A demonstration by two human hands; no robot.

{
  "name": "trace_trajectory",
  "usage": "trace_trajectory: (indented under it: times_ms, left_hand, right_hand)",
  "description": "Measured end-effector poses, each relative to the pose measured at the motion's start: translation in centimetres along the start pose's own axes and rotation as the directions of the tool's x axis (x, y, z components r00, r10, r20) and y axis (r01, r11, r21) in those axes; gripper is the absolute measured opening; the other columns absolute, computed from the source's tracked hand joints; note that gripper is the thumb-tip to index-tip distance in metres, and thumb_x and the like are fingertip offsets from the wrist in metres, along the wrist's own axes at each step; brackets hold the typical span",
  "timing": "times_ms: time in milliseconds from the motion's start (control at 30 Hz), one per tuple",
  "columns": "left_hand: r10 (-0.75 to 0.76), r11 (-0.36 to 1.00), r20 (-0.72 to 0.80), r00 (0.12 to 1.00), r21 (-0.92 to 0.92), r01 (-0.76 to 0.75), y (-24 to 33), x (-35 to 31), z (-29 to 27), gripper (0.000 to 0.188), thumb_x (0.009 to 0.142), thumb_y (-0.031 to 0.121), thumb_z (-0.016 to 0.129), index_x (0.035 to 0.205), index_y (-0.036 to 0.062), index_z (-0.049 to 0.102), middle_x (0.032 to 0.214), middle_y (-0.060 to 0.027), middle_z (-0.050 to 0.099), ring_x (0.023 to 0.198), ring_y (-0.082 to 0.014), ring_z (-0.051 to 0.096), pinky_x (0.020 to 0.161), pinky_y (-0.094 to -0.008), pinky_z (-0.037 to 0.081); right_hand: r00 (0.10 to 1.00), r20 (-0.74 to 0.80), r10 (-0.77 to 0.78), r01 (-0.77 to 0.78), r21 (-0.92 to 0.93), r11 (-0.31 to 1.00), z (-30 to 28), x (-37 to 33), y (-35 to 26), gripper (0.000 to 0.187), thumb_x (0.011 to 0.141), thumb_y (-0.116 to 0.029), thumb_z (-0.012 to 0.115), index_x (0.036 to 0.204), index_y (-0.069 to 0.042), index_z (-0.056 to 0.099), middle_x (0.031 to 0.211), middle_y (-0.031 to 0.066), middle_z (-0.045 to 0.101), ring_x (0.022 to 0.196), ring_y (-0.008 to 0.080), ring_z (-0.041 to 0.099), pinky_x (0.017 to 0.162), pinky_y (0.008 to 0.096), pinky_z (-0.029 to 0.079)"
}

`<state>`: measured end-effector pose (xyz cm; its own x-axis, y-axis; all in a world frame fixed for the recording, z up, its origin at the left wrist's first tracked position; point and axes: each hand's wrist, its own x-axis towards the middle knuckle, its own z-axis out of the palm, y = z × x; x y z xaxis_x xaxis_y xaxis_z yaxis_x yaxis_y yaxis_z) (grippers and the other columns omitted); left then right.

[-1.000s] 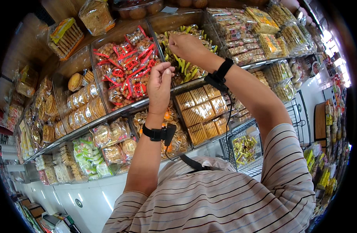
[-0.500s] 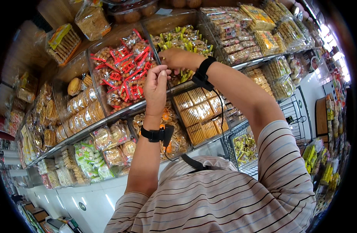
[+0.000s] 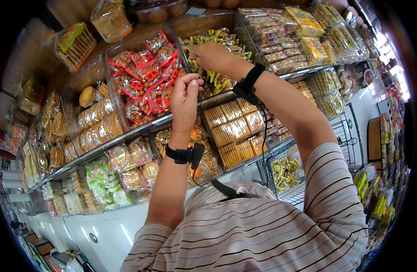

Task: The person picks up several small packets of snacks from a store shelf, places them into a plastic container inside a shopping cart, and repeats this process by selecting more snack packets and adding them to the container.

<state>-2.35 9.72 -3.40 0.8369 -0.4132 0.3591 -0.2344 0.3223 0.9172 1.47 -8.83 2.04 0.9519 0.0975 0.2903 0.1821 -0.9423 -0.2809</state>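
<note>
My right hand (image 3: 214, 58) reaches over a bin of small packets with yellow ends (image 3: 223, 81). Its fingers curl downward, and what they hold, if anything, is hidden beneath the hand. Nearer to me, my left hand (image 3: 185, 97) is raised at the front rail, between that bin and one full of red-and-clear nut-like snack packets (image 3: 149, 79). The left fingers are bent in with the thumb against them; I cannot make out anything in the grip. Both wrists wear black straps.
Below the rail are wrapped stacks of rectangular biscuits (image 3: 233, 131) and bagged ring-shaped snacks (image 3: 206, 156). Round wrapped biscuits (image 3: 97, 131) fill a bin to the left. A wire shopping cart (image 3: 290, 196) with yellow packets stands by my right side. Clear dividers separate the bins.
My right hand has moved away from the left one, forward over the yellow-ended packets. The left hand stays near the rail, its fingers still bent.
</note>
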Motion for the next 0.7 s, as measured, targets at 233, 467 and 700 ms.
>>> trace_trajectory:
  times_ms: [233,467,700]
  left_hand:
    - [-0.004,1.0,-0.011,1.0,-0.004,0.004,-0.2,0.0,-0.2,0.018,0.102,0.011,0.053,0.114,0.0,0.06,0.1,-0.0053,0.066,0.088,-0.01,0.059,0.081,-0.0261,0.05]
    - [0.011,1.0,0.017,1.0,-0.019,-0.01,-0.4,0.1,0.0,0.019,0.103,0.011,0.052,0.115,0.0002,0.06,0.102,-0.0059,0.067,0.089,-0.011,0.06,0.082,-0.0264,0.05]
    - [0.001,1.0,0.012,1.0,-0.022,0.0,-0.4,0.0,-0.3,0.018,0.103,0.012,0.052,0.115,0.0005,0.06,0.101,-0.0051,0.066,0.088,-0.0105,0.06,0.081,-0.0264,0.05]
  right_hand:
    - [1.0,-0.028,-0.004,0.002,-0.069,0.998,-0.1,2.0,0.4,0.014,0.087,-0.014,0.061,0.097,-0.006,0.066,0.088,0.0155,0.07,0.085,0.038,0.066,0.073,0.0467,0.052]
    - [0.999,0.031,-0.041,0.042,-0.041,0.998,1.0,4.2,2.5,0.015,0.088,-0.019,0.06,0.097,-0.009,0.066,0.087,0.0166,0.069,0.089,0.0383,0.066,0.074,0.0494,0.052]
    - [0.995,-0.04,-0.096,0.085,-0.224,0.971,3.0,4.2,1.6,0.024,0.085,-0.016,0.063,0.107,-0.007,0.065,0.105,0.0154,0.069,0.098,0.0355,0.066,0.081,0.0473,0.053]
